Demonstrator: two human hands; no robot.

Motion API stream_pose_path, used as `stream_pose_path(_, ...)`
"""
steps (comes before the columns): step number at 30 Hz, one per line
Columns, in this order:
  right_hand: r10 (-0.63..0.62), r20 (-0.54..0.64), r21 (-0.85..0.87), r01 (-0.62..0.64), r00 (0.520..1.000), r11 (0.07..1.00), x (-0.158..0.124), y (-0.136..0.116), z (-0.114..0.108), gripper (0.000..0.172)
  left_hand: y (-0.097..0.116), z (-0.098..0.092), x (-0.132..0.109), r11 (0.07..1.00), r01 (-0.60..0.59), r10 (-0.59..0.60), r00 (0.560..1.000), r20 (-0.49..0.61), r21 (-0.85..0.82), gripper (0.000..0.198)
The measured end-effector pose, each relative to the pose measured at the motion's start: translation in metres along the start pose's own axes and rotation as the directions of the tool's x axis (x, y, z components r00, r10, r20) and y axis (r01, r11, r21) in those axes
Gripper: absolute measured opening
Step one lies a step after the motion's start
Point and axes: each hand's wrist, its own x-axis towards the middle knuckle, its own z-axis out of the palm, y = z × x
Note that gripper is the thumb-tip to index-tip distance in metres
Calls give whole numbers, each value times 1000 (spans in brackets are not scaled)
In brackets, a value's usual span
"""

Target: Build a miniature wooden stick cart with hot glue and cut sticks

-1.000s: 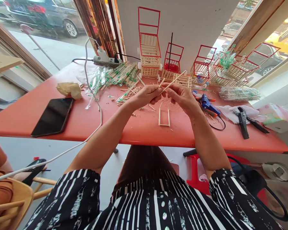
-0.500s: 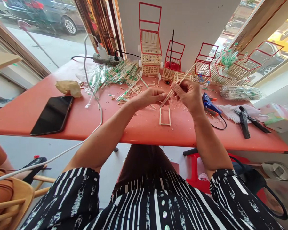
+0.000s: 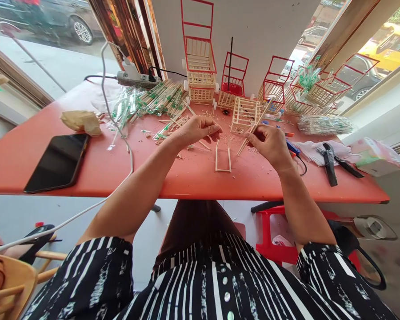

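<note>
My right hand (image 3: 270,144) is closed round a few thin chopsticks (image 3: 242,147), which slant from upper right down towards the red tabletop. To its left, my left hand (image 3: 202,129) hovers with loosely bent fingers and nothing visible in them. Between and below the hands lies a small three-sided frame of wooden sticks (image 3: 223,170), its far end unclosed. Just beyond my right hand stands a slatted wooden basket (image 3: 246,112). A blue glue gun (image 3: 292,148) lies partly hidden behind my right hand.
Wrapped chopsticks (image 3: 168,98) and scraps lie at the back left. Stick-built carts with red handles (image 3: 200,55) line the wall. A phone (image 3: 57,162), a white cable (image 3: 131,162), black-handled pliers (image 3: 330,164) and a tissue pack (image 3: 375,153) lie about. A red stool (image 3: 265,231) stands below.
My hands have moved apart; the left has let go of the chopsticks, which stay in my right hand. The right hand has shifted right, uncovering the slatted basket. The view has shifted slightly.
</note>
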Motion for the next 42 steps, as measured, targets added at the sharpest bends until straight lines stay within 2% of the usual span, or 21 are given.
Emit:
stream_pose_path(4,-13,-4,36,13,1000,999,3,-2,-1,27,2,0,-2,1000,9,-10,999,31,20,23)
stream_pose_path(8,-63,-47,119,68,997,991,6,1,2,31,3,0,-2,1000,-4,4,1000,-17,22,24)
stream_pose_path(12,-62,-50,198,71,997,978,7,4,7,37,3,0,-1,1000,-12,13,999,-49,20,24)
stream_pose_path(16,37,-1,386,-33,999,922,8,-3,3,44,7,6,-2,1000,7,-7,1000,-24,-4,25)
stream_pose_path(19,113,109,549,-154,988,821,13,-15,-2,49,10,13,-4,995,68,-63,996,64,-76,31)
stream_pose_path(21,124,166,596,-200,978,778,18,-21,-3,50,12,17,-6,983,117,-96,984,148,-141,38)
stream_pose_path(24,141,220,618,-250,965,745,26,-26,-1,47,15,23,-9,963,170,-112,958,264,-210,50)
stream_pose_path(26,156,242,618,-276,958,736,31,-26,3,47,17,25,-11,954,191,-118,947,298,-230,56)
stream_pose_path(31,176,271,616,-311,946,724,34,-26,12,50,16,29,-11,935,229,-152,949,277,-271,64)
stream_pose_path(36,162,298,622,-320,941,715,33,-27,16,51,6,32,-7,927,230,-168,961,222,-296,60)
stream_pose_path(42,146,300,618,-308,943,723,33,-26,20,48,-2,35,-4,930,220,-158,963,219,-295,59)
